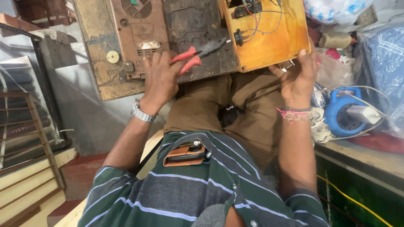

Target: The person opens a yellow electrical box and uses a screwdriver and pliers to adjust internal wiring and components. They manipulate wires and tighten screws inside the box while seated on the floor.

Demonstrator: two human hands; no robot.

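A worn, rusty metal chassis (126, 42) with an open orange box section (277, 42) rests on my lap. Wires and black sockets show inside the orange box. My left hand (159, 80) lies against the chassis front and grips red-handled pliers (195, 56), whose dark jaws point right across the blackened middle panel. My right hand (299, 75) holds the orange box by its lower right corner, thumb up along its side. A metal watch sits on my left wrist and a pink thread band on my right.
A blue round device (343, 113) with a white plug and cord lies on the bench to the right. Plastic bags and cloth (378, 54) pile behind it. A yellow wire (353, 201) runs down the green bench front. Wooden steps (29, 168) stand at left.
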